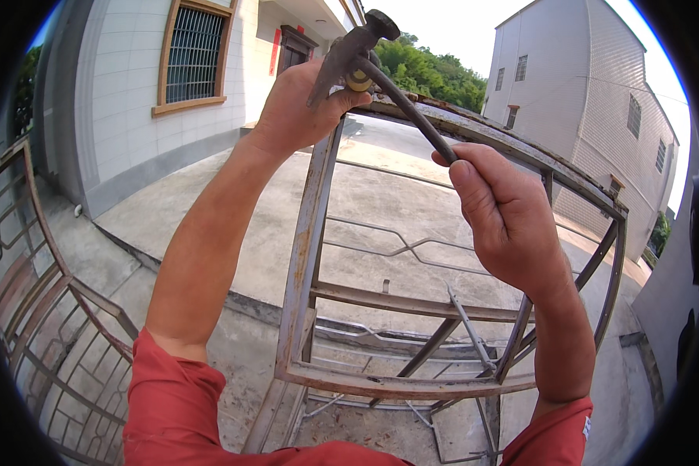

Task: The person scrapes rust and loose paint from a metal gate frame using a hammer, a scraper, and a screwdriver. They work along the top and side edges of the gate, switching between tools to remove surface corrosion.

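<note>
My right hand (501, 209) grips the thin handle of a claw hammer (364, 46), whose head is raised at the top of the view, in front of my left hand. My left hand (303, 110) is at the frame's upper left corner, closed around something with a yellowish round end (359, 80); the hammer head partly hides it, and I cannot tell what it is. Between my arms stands a rusty metal window frame (306, 250) with crossbars and thin bent bars. A loose-looking metal strip (469, 326) slants across its lower part.
Another rusty metal grille (64, 274) stands at the left. More metal framing (320, 402) lies below the main frame. Concrete paving (384, 198) with a raised edge runs behind. A tiled house with a barred window (195, 55) rises at the left, and a tall building (547, 76) at the right.
</note>
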Demonstrator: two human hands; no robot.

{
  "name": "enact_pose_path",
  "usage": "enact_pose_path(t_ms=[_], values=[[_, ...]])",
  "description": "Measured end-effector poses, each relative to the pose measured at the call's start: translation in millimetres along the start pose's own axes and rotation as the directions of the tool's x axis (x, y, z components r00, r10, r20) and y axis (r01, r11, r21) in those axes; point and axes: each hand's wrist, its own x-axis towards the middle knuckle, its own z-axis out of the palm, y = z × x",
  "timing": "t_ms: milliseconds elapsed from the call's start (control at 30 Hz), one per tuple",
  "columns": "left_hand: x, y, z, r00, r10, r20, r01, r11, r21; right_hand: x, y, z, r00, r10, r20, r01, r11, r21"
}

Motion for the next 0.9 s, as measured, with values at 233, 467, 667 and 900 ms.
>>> enact_pose_path(t_ms=[233, 467, 667, 900], values=[[-2.2, -1.4, -0.5, 1.000, -0.022, 0.001, 0.022, 0.989, 0.150, 11.0, -13.6, -0.5, 0.904, -0.334, -0.267, 0.356, 0.934, 0.038], [0.9, 3.5, -7.8, 0.994, -0.077, 0.075, 0.073, 0.996, 0.045, -14.0, 4.3, -1.1, 0.978, -0.039, -0.207, 0.068, 0.989, 0.135], [6.5, 1.2, -7.6, 0.998, -0.012, 0.063, 0.002, 0.988, 0.157, -39.4, 9.4, -13.9, 0.971, 0.216, -0.106, -0.186, 0.952, 0.242], [11.2, -8.4, -17.5, 0.989, -0.023, 0.144, 0.036, 0.996, -0.087, -62.9, 11.7, -13.8, 0.958, 0.257, -0.126, -0.223, 0.947, 0.231]])
